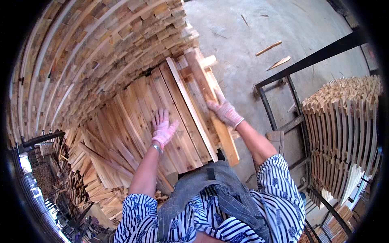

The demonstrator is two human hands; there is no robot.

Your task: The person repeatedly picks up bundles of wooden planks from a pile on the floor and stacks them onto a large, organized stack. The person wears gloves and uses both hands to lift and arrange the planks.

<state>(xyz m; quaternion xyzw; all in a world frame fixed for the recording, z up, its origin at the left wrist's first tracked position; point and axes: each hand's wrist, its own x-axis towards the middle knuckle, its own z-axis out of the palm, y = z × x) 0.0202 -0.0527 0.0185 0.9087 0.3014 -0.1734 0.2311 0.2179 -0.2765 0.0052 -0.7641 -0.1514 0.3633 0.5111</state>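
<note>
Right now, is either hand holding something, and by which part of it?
The right hand seems to hold a long board by its edge, partway along its length. The left hand is spread open over the planks, holding nothing.

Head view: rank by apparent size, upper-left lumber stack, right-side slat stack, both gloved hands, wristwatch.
1. Upper-left lumber stack
2. Right-side slat stack
3. Left gloved hand and right gloved hand: look alike, not ranked
4. Wristwatch
</note>
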